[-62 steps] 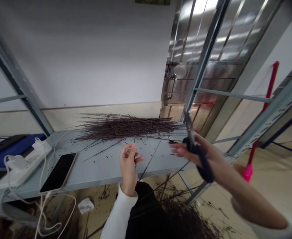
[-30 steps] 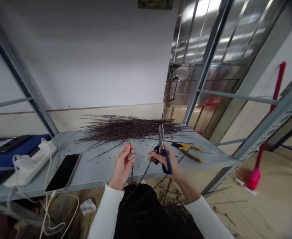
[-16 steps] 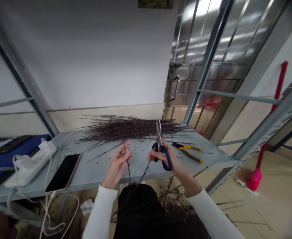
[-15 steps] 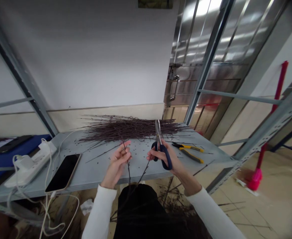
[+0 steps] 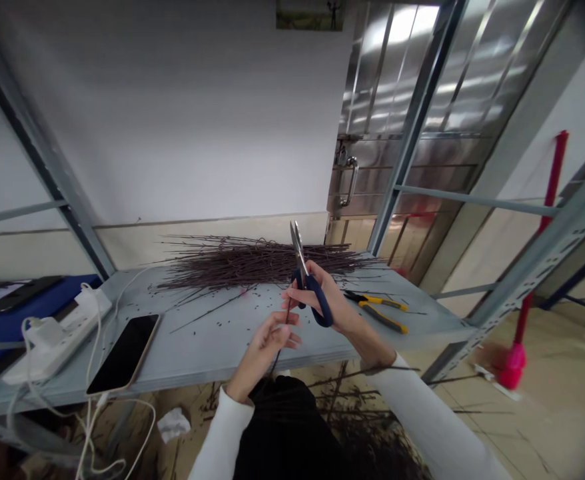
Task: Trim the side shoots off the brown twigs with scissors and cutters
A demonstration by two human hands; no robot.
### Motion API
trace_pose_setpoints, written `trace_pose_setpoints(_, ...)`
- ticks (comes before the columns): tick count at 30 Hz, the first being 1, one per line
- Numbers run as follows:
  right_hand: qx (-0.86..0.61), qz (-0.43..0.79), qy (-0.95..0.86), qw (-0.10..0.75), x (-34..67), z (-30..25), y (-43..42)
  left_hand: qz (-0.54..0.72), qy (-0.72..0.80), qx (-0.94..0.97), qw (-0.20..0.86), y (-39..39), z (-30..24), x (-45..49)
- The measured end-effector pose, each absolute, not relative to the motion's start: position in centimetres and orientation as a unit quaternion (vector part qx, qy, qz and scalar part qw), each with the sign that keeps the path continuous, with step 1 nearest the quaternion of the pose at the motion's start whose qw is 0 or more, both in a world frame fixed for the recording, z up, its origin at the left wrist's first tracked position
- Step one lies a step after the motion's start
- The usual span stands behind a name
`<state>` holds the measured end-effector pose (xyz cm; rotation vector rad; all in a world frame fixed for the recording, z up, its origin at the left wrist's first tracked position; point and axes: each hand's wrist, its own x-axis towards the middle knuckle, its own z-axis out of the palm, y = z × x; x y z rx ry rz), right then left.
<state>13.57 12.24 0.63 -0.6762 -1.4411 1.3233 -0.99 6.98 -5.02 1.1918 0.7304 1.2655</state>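
Note:
My right hand is closed round a pair of scissors with dark blue handles, whose blades point up and away, slightly parted. The thumb and fingertips of that hand also pinch the top of a thin dark twig. Lower on this twig, my left hand has its thumb and fingers curled about it. Below the hands the twig runs down in front of my dark clothing. Behind the scissors, a thick pile of dark twigs lies across the back of the grey shelf.
Yellow-and-black pliers lie on the right of the shelf. To the left are a phone, a white power strip and cables. More twigs lie below, near my lap. Metal posts frame the shelf.
My left hand has moved right and slightly down, and my right hand with the scissors has shifted left. Both hands are now together on one twig; before, they were apart.

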Motion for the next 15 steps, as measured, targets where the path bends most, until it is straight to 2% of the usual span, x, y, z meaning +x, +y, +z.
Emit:
trace_pose_setpoints(11, -0.299, 0.494, -0.629, 0.52, 15.1, 0.4, 11.7, 0.581, 0.35, 0.474, 0.562, 6.1, -5.7, 0.9)
trace_pose_setpoints(15, -0.342, 0.461, -0.655, 0.491, 16.8, -1.3, 12.3, 0.593, 0.381, 0.447, 0.551, 5.2, -4.7, 1.2)
